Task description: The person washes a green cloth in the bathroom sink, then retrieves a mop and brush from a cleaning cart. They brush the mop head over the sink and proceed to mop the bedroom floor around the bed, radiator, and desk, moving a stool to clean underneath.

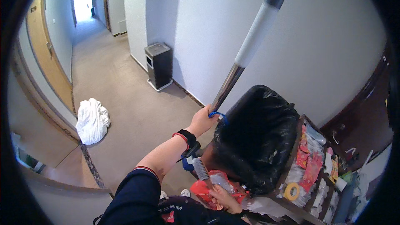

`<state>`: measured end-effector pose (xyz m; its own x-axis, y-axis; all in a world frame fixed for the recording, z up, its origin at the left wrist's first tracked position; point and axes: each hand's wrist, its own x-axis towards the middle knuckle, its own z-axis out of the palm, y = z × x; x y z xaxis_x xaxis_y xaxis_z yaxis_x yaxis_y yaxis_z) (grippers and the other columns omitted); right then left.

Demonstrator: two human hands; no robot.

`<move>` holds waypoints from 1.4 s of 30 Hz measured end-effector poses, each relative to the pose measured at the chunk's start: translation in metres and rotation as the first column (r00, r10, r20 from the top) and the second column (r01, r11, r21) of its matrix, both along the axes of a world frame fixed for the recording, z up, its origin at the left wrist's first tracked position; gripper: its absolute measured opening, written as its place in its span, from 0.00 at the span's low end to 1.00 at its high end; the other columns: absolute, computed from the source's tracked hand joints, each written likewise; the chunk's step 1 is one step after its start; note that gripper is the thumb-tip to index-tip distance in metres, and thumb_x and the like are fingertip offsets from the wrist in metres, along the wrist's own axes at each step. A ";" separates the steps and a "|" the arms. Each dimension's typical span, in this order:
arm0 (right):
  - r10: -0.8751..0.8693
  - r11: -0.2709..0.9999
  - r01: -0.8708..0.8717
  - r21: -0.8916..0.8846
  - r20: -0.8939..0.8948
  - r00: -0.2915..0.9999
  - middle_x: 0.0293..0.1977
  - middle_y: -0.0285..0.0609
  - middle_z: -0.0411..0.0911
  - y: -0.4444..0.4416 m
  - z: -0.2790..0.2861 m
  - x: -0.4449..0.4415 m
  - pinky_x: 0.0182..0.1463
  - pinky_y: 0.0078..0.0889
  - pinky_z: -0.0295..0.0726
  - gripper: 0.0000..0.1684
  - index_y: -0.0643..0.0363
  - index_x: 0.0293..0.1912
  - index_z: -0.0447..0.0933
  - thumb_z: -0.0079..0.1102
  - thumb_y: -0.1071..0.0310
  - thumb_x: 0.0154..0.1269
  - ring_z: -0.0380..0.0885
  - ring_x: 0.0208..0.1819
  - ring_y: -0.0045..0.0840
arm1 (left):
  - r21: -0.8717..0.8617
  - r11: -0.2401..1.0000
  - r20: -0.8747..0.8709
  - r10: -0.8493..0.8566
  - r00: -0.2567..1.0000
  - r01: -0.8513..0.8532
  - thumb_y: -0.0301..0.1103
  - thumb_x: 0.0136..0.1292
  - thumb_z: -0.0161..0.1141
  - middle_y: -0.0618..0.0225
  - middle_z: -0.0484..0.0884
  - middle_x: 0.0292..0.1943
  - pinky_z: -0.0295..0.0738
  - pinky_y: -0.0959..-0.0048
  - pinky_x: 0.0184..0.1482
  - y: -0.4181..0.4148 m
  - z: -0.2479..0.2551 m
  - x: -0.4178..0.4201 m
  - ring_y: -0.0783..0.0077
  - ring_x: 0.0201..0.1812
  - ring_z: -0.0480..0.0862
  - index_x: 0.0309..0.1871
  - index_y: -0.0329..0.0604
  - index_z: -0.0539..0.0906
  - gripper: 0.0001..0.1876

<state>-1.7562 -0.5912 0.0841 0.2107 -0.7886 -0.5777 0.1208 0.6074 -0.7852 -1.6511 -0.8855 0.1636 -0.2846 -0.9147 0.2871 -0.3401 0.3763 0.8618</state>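
My left hand (202, 121) is closed around a metal pole (227, 82) that slants up to the right. The pole has a white grip sleeve and a dark grey end cap, and a blue cord loop (222, 117) hangs by my fingers. Lower down, my right hand (225, 197) grips the handle of a scrub brush (201, 168), its grey bristles showing. Behind the brush is a red plastic bag (200, 190) at the side of the cart. A bin lined with a black garbage bag (256, 140) stands just right of both hands. The pole's lower end is hidden.
A cart tray (307, 206) carries packets, red patterned gloves (312, 168) and a roll of yellow tape (291, 191). A black litter bin (160, 67) stands against the wall. White cloth (92, 121) lies bundled on the carpet beside a doorway. Along the corridor's left is a wooden door (50, 43).
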 end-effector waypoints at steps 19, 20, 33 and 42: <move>0.306 0.952 -0.305 0.017 -0.047 0.951 0.23 0.35 0.70 -0.167 0.018 0.109 0.23 0.21 0.71 0.14 0.57 0.51 0.65 0.48 0.64 0.68 0.68 0.19 0.18 | -0.240 0.566 -0.382 0.692 0.612 -0.789 0.30 0.53 0.64 0.71 0.65 0.13 0.63 0.76 0.20 0.054 0.060 0.344 0.80 0.17 0.66 0.29 0.41 0.73 0.09; 0.317 0.948 -0.318 0.001 -0.081 0.945 0.23 0.36 0.70 -0.180 0.016 0.128 0.22 0.23 0.71 0.15 0.57 0.51 0.65 0.48 0.64 0.67 0.68 0.18 0.19 | -0.213 0.540 -0.394 0.715 0.577 -0.814 0.30 0.53 0.64 0.72 0.65 0.13 0.63 0.76 0.20 0.059 0.060 0.365 0.80 0.17 0.65 0.29 0.41 0.73 0.09; 0.555 0.805 -0.560 -0.196 -0.085 0.827 0.21 0.34 0.67 -0.328 0.047 0.423 0.20 0.22 0.70 0.16 0.60 0.49 0.64 0.50 0.68 0.62 0.68 0.17 0.18 | -0.193 0.169 -0.639 0.726 0.254 -0.967 0.24 0.59 0.61 0.79 0.71 0.23 0.65 0.85 0.22 0.069 0.059 0.635 0.87 0.21 0.69 0.38 0.43 0.73 0.08; 0.680 0.697 -0.692 -0.186 -0.133 0.721 0.27 0.36 0.67 -0.453 0.049 0.616 0.22 0.22 0.71 0.17 0.59 0.49 0.63 0.50 0.71 0.59 0.69 0.21 0.17 | -0.197 -0.236 -0.624 0.779 -0.064 -0.951 0.29 0.60 0.61 0.78 0.70 0.21 0.60 0.87 0.21 0.030 0.118 0.785 0.88 0.19 0.68 0.35 0.41 0.75 0.05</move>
<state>-1.1399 -1.0445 0.1335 0.7170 -0.5373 -0.4440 -0.3073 0.3281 -0.8933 -0.8659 -0.8552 0.2814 0.8019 0.1616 0.5751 -0.5959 0.1472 0.7895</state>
